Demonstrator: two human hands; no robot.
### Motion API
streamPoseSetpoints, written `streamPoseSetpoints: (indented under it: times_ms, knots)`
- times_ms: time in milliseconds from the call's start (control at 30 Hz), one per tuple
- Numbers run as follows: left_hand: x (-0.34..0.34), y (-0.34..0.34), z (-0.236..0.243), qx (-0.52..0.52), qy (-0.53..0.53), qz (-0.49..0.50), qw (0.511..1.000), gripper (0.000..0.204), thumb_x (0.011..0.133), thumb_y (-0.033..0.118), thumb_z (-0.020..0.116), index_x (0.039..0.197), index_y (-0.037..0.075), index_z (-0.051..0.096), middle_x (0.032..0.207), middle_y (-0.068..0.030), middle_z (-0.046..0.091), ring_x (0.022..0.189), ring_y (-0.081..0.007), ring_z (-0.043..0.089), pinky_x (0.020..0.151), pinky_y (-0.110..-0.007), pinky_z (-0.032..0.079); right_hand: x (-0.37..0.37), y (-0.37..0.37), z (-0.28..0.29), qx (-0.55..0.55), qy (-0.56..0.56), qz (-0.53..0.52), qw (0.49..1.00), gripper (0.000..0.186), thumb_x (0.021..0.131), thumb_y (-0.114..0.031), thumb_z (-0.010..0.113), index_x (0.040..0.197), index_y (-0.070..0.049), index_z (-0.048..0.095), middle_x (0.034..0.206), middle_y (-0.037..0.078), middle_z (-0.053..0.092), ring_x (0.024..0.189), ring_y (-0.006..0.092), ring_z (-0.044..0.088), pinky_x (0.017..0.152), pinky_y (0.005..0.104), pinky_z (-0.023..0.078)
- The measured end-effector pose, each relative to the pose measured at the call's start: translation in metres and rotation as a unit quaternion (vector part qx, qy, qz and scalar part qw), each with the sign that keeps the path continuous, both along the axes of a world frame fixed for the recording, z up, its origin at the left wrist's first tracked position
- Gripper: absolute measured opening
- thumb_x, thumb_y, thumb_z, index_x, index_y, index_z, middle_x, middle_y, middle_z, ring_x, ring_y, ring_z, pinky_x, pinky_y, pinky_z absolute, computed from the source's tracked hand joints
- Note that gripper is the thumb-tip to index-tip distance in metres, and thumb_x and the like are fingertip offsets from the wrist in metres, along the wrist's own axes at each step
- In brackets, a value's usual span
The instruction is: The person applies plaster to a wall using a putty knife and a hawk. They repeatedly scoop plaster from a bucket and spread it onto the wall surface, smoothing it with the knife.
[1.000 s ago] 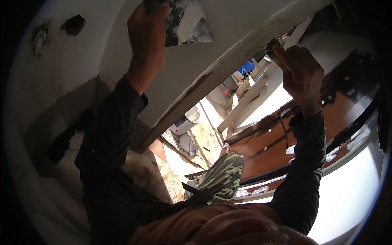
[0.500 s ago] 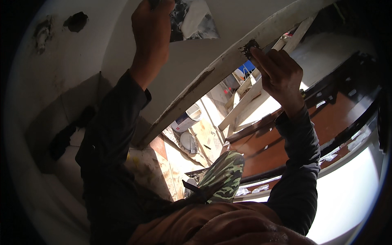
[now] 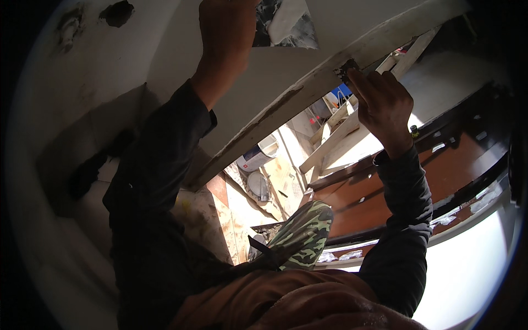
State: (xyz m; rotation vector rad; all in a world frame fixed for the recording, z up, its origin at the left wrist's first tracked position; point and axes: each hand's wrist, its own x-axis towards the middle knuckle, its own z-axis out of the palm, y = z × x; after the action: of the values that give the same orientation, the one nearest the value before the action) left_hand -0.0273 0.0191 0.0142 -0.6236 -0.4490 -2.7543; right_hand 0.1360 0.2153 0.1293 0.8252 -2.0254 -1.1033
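Left grip (image 3: pixel 226 36), partly cut off by the frame, holds a paste-smeared plate (image 3: pixel 287 23) at 12 o'clock. Right grip (image 3: pixel 386 105) pinches a dark scraper (image 3: pixel 346 70) at 1 o'clock, set against the ledge (image 3: pixel 314 85); a bucket (image 3: pixel 255 158) shows at 7 o'clock from the scraper.

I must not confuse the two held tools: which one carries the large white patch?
The wide plate in the left hand; the dark tool in the right hand looks smaller and shows none.
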Motion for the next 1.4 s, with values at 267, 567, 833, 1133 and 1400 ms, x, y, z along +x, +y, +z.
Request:
streamPoseSetpoints:
  times_ms: [267, 567, 833, 1133, 1400]
  knots:
    - [0.001, 0.001, 0.001, -0.029, -0.021, 0.020, 0.999, 0.009, 0.093, 0.007, 0.059, 0.095, 0.002, 0.065, 0.083, -0.0021, 0.068, 0.066, -0.0102, 0.064, 0.061, -0.025, 0.051, 0.004, 0.001, -0.008, 0.024, -0.021, -0.042, 0.999, 0.034, 0.083, -0.010, 0.076, 0.117, -0.012, 0.071, 0.073, 0.001, 0.056, 0.063, 0.0190, 0.054, 0.052, 0.0346, 0.044]
    - [-0.004, 0.006, -0.005, 0.000, -0.001, -0.009, 1.000, 0.011, 0.094, 0.007, 0.058, 0.097, 0.001, 0.066, 0.083, -0.0021, 0.068, 0.066, -0.0110, 0.064, 0.061, -0.026, 0.052, 0.000, -0.011, 0.000, 0.045, 0.179, -0.129, 0.974, 0.036, 0.082, -0.011, 0.075, 0.117, -0.009, 0.067, 0.074, 0.002, 0.059, 0.065, 0.0193, 0.061, 0.054, 0.0323, 0.050]
    - [-0.001, -0.001, -0.004, -0.006, 0.016, -0.004, 1.000, 0.012, 0.094, 0.008, 0.058, 0.097, 0.000, 0.067, 0.087, -0.0041, 0.069, 0.068, -0.0122, 0.065, 0.062, -0.026, 0.052, 0.002, -0.015, -0.084, 0.052, 0.058, -0.098, 0.992, 0.022, 0.084, -0.011, 0.067, 0.104, -0.003, 0.062, 0.073, 0.004, 0.053, 0.062, 0.0171, 0.056, 0.052, 0.0337, 0.045]
    - [0.003, -0.005, 0.006, -0.013, -0.006, 0.002, 1.000, 0.016, 0.093, 0.007, 0.057, 0.100, -0.003, 0.067, 0.088, -0.0053, 0.070, 0.070, -0.0133, 0.066, 0.064, -0.028, 0.053, -0.004, -0.005, -0.061, 0.060, -0.036, -0.051, 0.996, 0.029, 0.091, -0.016, 0.067, 0.118, -0.008, 0.065, 0.074, 0.002, 0.049, 0.064, 0.0159, 0.053, 0.053, 0.0334, 0.043]
    - [-0.003, 0.000, -0.003, -0.023, 0.020, 0.014, 0.999, 0.016, 0.093, 0.009, 0.057, 0.099, -0.002, 0.067, 0.086, -0.0044, 0.070, 0.069, -0.0124, 0.065, 0.063, -0.026, 0.052, 0.006, -0.011, -0.062, 0.044, -0.066, -0.053, 0.995, 0.042, 0.084, -0.006, 0.069, 0.125, -0.008, 0.066, 0.076, 0.004, 0.050, 0.065, 0.0192, 0.053, 0.054, 0.0354, 0.045]
